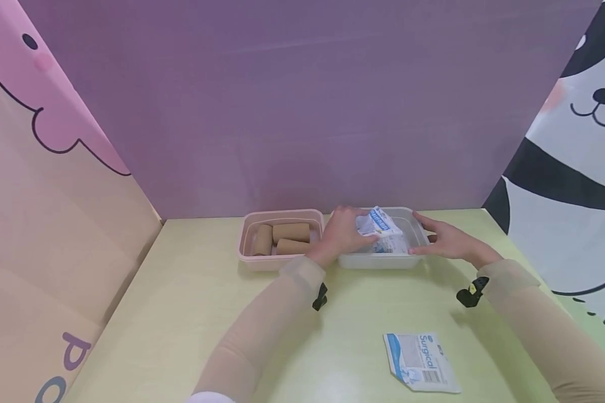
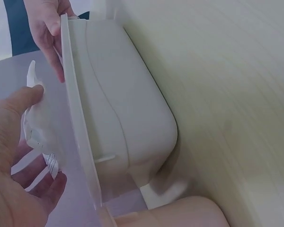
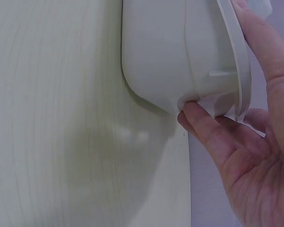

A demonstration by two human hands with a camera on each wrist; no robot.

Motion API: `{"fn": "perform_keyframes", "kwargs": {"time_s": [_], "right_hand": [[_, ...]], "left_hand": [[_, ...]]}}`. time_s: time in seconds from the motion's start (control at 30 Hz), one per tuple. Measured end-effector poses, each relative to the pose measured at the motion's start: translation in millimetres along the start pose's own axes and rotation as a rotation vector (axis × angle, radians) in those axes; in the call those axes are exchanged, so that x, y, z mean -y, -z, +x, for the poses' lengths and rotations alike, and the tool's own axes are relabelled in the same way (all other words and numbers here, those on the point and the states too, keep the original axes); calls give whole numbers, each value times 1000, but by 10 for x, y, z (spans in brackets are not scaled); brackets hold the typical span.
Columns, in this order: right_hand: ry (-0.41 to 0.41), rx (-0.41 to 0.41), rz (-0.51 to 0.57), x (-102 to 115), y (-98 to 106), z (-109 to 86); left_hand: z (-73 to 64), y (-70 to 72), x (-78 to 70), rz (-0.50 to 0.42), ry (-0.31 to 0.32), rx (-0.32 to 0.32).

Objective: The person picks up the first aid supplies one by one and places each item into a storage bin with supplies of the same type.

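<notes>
My left hand (image 1: 341, 236) holds a crumpled white packet with blue print (image 1: 381, 221) by its edges, over the opening of a whitish plastic box (image 1: 378, 262). In the left wrist view, the thumb is on one side of the packet (image 2: 40, 125) and the fingers are on the other. Beneath it in the box shows another white, partly see-through packet (image 1: 390, 244). My right hand (image 1: 447, 240) grips the right end of the box, its fingers spread along the rim. In the right wrist view, fingertips (image 3: 193, 109) press on the corner of the wall.
To the left stands a pink box (image 1: 280, 265) containing brown cardboard-like rolls (image 1: 291, 231). A flat white packet marked "Surgical" (image 1: 423, 362) lies on the table (image 1: 191, 313) in front. A purple panel (image 1: 302, 112) rises behind the boxes, with printed panels on both sides.
</notes>
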State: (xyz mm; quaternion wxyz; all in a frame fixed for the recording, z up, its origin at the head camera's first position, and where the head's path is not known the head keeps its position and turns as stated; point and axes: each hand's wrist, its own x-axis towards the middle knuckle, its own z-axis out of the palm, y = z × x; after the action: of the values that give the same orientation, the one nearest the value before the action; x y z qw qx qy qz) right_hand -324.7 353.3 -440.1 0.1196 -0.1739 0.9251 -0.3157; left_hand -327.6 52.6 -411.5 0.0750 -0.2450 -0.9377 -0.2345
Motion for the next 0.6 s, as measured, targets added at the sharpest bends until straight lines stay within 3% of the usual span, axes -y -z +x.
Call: {"fn": "perform_keyframes", "kwargs": {"time_s": [0.6], "right_hand": [[-3,-2,13,13,11,-20]], "left_hand": [[36,-126,-37,21,85,75]]}}
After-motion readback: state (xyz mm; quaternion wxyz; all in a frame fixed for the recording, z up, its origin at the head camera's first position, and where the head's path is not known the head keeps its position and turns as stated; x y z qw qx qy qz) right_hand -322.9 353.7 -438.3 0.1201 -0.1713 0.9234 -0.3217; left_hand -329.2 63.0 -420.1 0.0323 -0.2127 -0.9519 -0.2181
